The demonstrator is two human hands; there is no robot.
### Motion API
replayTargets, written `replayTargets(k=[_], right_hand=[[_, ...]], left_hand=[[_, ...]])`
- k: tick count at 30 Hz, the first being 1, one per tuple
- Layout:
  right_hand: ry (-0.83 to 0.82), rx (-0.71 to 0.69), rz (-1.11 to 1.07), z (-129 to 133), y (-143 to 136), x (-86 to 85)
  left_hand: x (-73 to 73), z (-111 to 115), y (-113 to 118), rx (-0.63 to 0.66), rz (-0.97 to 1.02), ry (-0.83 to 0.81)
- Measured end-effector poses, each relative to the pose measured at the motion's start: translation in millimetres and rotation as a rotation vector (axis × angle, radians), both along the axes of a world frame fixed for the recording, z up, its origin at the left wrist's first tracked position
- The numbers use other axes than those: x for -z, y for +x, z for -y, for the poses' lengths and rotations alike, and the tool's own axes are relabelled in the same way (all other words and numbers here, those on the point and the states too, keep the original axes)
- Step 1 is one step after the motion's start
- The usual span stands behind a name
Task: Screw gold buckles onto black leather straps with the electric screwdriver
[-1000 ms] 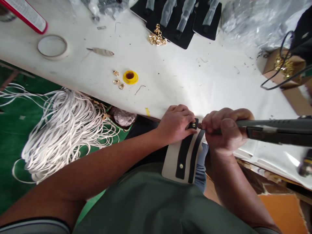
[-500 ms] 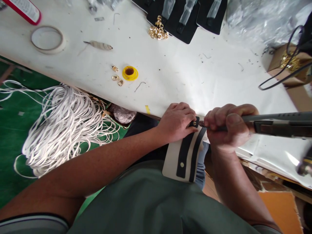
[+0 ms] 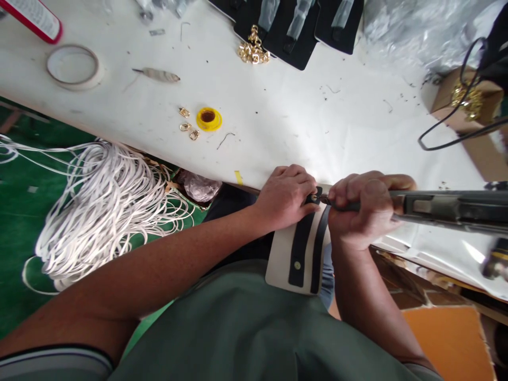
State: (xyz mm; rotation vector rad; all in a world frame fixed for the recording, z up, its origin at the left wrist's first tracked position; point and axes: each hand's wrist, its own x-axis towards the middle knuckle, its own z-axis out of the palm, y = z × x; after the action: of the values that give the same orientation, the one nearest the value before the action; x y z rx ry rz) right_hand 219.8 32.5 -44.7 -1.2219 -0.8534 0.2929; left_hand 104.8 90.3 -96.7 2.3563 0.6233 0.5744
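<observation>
My left hand [image 3: 286, 197] is closed on the upper end of a flat cream panel [image 3: 281, 259] at the table's front edge. Dark strips run along the panel, and one strip [image 3: 299, 238] has a round metal fitting [image 3: 297, 265] near its lower end. Beside my left thumb and fingers, a second metal fitting [image 3: 314, 197] shows on the dark strip's upper end. My right hand [image 3: 367, 206] wraps round the front of a long grey-and-black electric screwdriver [image 3: 444, 207], lying sideways. Its thin tip points left and reaches that upper fitting; the exact contact is hard to make out.
On the white table [image 3: 297, 132] are a yellow ring-shaped roll [image 3: 209, 119], small gold buckles [image 3: 184, 112], an awl-like tool [image 3: 156, 74], masking tape [image 3: 73, 66] and black cards [image 3: 291, 45]. A cable loop [image 3: 444, 142] hangs by a cardboard box [image 3: 446, 100]. White cord [image 3: 103, 211] heaps at left.
The electric screwdriver has rolled and swung slightly, its rear end now lower in view. My right hand has shifted a little left. My left hand keeps its hold on the panel.
</observation>
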Motion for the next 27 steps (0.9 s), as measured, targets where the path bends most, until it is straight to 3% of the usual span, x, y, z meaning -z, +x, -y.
replayTargets(k=[7,10,12,15,17,20,22,25,27], right_hand=[[-0.081,-0.036,0.016,-2.7,3.2,-0.5],[-0.119,-0.085,0.013,1.5,13.7,-7.6],[-0.176,-0.037,0.037,5.5,28.0,-12.7],[-0.382,0.082,0.204,7.9,59.0,-15.0],[-0.612,0.128,0.407,5.3,80.7,-10.4],[-0.957,0.115,0.734,-0.5,105.6,3.6],[-1.073,0.058,0.881,-0.5,114.6,12.2],[-1.008,0.045,0.950,12.7,114.1,15.3],[-0.789,0.117,0.837,29.9,104.5,12.4]], left_hand=[[2.1,0.1,-0.4,0.005,-0.003,0.016],[1.6,-0.2,-0.7,-0.012,0.001,0.021],[1.5,-0.1,-0.7,-0.009,0.008,0.033],[2.2,0.7,-0.9,0.000,0.007,0.068],[3.3,1.2,-1.1,-0.009,0.002,0.086],[4.9,1.1,-1.3,-0.026,0.007,0.100],[4.4,1.4,-1.6,-0.038,0.011,0.111],[1.5,4.5,-3.9,-0.054,0.006,0.123],[1.7,6.8,-6.1,-0.039,-0.034,0.130]])
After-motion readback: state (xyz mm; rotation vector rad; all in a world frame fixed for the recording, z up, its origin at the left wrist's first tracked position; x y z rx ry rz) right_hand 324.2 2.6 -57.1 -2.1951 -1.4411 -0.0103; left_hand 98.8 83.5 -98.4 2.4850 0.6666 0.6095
